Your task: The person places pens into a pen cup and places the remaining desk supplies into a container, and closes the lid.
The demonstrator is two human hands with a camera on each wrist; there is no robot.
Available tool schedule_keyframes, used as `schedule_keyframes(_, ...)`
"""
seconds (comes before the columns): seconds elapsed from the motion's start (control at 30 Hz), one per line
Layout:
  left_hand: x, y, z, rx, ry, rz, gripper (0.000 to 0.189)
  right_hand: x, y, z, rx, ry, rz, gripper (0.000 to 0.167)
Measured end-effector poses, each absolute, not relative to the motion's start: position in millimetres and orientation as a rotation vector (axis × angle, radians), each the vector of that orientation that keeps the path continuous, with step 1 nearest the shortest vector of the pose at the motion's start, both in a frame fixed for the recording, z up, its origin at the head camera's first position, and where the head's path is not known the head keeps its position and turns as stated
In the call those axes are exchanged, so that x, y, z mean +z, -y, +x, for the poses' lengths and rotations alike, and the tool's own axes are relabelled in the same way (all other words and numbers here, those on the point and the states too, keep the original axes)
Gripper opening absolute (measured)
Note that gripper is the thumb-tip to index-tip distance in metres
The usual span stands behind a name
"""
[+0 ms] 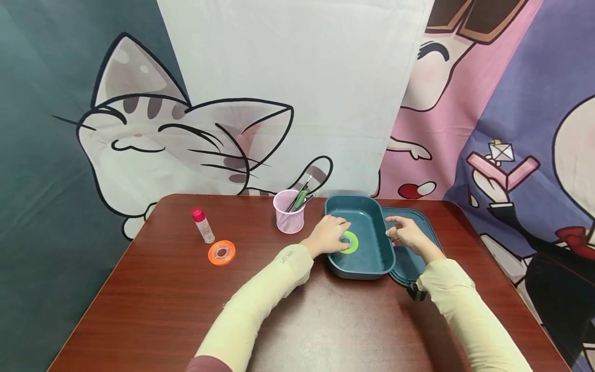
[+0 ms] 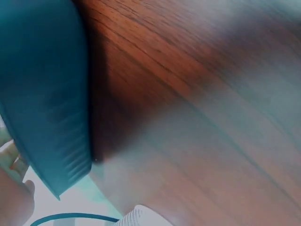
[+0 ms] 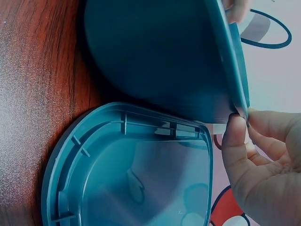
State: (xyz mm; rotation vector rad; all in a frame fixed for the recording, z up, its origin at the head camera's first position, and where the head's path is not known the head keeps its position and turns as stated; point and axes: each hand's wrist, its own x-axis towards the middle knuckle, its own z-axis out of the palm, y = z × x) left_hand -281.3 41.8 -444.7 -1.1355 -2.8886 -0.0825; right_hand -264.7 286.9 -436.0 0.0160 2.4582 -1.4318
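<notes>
A teal plastic box (image 1: pixel 372 243) stands without its lid at the right of the table. My left hand (image 1: pixel 329 235) reaches over its left wall and holds a light green roll of tape (image 1: pixel 353 242) between thumb and fingers, inside the box's outline. The left wrist view shows only part of that hand (image 2: pixel 14 188) beyond the box wall (image 2: pixel 51 108), and not the tape. On the opposite side, my right hand (image 1: pixel 406 235) pinches the box's right rim. Thumb and fingers of this hand (image 3: pixel 263 160) meet at the rim in the right wrist view.
The teal lid (image 1: pixel 411 258) lies right of the box, partly beneath its edge. A pink mesh cup (image 1: pixel 289 219) with pens stands left of the box. Further left are a red-capped glue bottle (image 1: pixel 203 227) and an orange tape roll (image 1: pixel 215 253). A printed curtain hangs behind.
</notes>
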Motion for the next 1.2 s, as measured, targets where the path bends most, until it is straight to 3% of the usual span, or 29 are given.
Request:
schedule_keyframes(0.27,-432.0,-4.8,-276.0,-0.284,2.704,-1.196,0.056,-436.8,-287.9,-264.9,-1.421,-2.464,0.034,0.050)
schedule_keyframes(0.67,-420.2,55.0,-266.8,-0.494,2.583,-1.064,0.050,-434.4,-287.3,-262.8,-1.402,-2.467,0.034,0.051)
schedule_keyframes(1.2,-441.6,131.0,-252.4,-0.545,2.686,-0.822,0.052,-434.0,-285.6,-263.6,-1.404,-2.460,0.027,0.051)
